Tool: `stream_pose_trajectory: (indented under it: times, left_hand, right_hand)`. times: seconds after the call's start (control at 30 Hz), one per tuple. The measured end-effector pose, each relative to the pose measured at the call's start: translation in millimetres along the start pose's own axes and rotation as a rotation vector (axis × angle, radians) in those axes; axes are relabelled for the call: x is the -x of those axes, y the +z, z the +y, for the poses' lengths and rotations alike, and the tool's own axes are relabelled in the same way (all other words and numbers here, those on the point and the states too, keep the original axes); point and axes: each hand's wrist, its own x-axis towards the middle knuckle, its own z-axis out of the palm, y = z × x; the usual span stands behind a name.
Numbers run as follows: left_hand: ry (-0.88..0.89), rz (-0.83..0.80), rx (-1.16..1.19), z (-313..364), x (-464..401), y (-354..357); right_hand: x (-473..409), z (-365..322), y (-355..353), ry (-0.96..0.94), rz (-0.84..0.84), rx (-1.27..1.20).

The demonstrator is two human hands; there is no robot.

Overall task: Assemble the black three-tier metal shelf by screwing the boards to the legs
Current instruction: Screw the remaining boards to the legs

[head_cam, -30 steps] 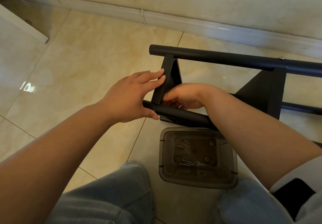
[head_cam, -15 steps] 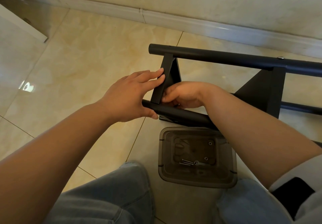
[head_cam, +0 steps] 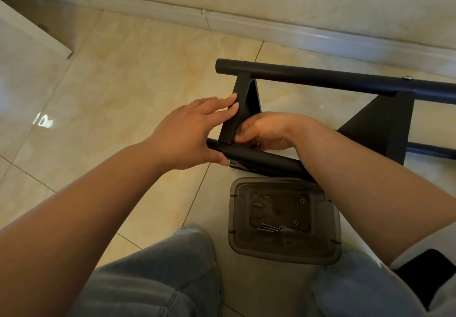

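Observation:
The black shelf lies on its side on the tiled floor. Its far leg (head_cam: 320, 78) runs left to right and carries a silver screw head (head_cam: 407, 78). A triangular end board (head_cam: 243, 109) stands between that leg and the near leg (head_cam: 261, 160). My left hand (head_cam: 187, 131) grips the near leg's end with the thumb underneath, fingertips pressed on the board's edge. My right hand (head_cam: 265, 131) curls behind the board just above the near leg; what its fingers hold is hidden. A second board (head_cam: 380, 125) stands further right.
A smoky clear plastic tray (head_cam: 283, 250) sits on the floor between my knees and holds a few screws (head_cam: 269, 228) and small nuts. A wall and baseboard (head_cam: 271, 30) run behind the shelf. A white panel edge (head_cam: 37, 30) lies at far left.
Both hands stay on the same joint. The shelf end and my hands have shifted very slightly upward in view; nothing was picked up or released.

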Motion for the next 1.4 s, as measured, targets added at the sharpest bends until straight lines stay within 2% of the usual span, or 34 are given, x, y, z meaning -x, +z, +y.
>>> stream_pose_trajectory:
  times: [0.13, 0.3, 0.63, 0.8, 1.4]
  left_hand:
    - [-0.002, 0.003, -0.001, 0.0, 0.5, 0.5]
    - [0.004, 0.009, 0.005, 0.3, 0.5, 0.1]
    - [0.002, -0.007, 0.002, 0.6, 0.3, -0.2]
    - [-0.004, -0.010, -0.004, 0.7, 0.1, -0.1]
    - [0.002, 0.002, 0.001, -1.1, -0.8, 0.3]
  right_hand:
    - [-1.6, 0.7, 1.6, 0.038, 0.038, 0.050]
    - [1.5, -1.0, 0.9, 0.015, -0.025, 0.006]
    - [-0.5, 0.2, 2.3, 0.066, 0.007, 0.055]
    - [2.4, -0.8, 0.3, 0.003, -0.027, -0.005]
    - [-5.1, 1.5, 2.6, 0.014, 0.007, 0.028]
